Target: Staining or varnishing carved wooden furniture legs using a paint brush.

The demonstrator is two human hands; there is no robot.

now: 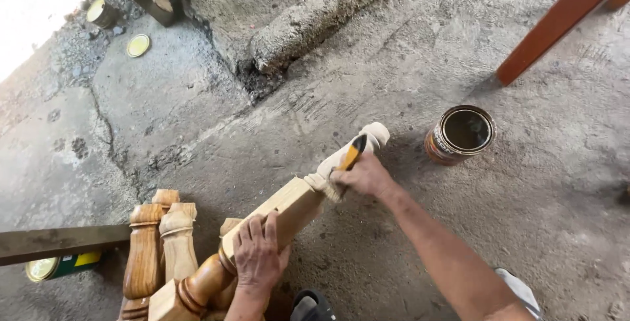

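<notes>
Pale wood, a turned baluster (298,203) lies slanted across the middle of the concrete floor (407,65). The left hand (259,252) presses its grip around the square near section. The right hand (364,175), farther along, pinches a yellow-handled brush (353,154) against the carved end. An open tin (461,134) stands to the right (dark inside); finished balusters (161,242) stand near left.

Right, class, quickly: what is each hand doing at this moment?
Left hand: closed over the square block of the pale turned wooden leg, steadying it.
Right hand: closed on a yellow-handled brush, pressed against the leg.
</notes>
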